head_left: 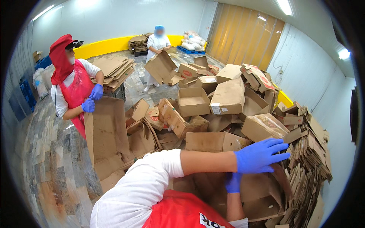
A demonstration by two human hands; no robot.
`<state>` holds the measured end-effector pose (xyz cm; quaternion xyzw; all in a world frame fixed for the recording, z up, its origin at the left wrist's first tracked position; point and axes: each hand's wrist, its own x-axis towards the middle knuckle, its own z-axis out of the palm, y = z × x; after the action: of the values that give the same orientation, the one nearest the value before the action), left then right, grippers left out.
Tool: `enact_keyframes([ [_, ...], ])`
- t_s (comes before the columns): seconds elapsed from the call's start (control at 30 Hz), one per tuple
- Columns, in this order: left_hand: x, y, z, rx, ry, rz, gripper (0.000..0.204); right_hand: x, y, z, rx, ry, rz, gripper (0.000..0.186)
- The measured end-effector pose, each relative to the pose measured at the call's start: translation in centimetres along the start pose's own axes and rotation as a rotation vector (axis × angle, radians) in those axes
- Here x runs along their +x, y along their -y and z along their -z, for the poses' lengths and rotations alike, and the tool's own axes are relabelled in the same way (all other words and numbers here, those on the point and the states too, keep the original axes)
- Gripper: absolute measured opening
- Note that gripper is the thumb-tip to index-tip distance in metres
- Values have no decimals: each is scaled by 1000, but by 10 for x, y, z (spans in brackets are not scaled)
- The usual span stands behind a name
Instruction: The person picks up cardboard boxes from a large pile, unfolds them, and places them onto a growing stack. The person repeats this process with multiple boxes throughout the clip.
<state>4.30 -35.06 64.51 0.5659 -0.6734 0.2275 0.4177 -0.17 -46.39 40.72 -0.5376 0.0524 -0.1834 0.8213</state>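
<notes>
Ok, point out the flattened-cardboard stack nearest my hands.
The tall right stack, just past your open left hand; the left stack and the far stack stand well away.

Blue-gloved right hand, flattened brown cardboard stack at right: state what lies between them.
Part of an open brown cardboard box, as the head view shows.

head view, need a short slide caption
Blue-gloved left hand extended over an open cardboard box, right hand partly hidden by the left forearm, flattened cardboard stacked at right.

pretty bright overall, ceiling lights (284,7) blown out, bit of glare on the curtain (243,41), shadowy inside the near box (258,188), heavy fisheye bend, black corners
</notes>
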Motion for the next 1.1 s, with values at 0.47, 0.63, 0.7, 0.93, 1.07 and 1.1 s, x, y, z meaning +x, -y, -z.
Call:
enact_keyframes([
  [0.47,-218,103,-52,-158,-18,1104,52,35,82,41,21,-409,48,70],
  [0.63,-227,100,-37,-144,97,1106,57,48,105,17,-205,-506,219,58],
  [0.7,-229,83,-26,-161,87,1139,58,52,129,2,-175,-439,337,55],
  [0.93,-330,110,-15,-178,189,1135,65,84,170,42,-114,-574,312,51],
  [1.07,-368,97,-38,-333,345,1146,72,90,173,46,-156,-558,336,51],
  [1.1,-370,94,-41,-292,376,1123,72,93,173,45,-148,-543,329,50],
])
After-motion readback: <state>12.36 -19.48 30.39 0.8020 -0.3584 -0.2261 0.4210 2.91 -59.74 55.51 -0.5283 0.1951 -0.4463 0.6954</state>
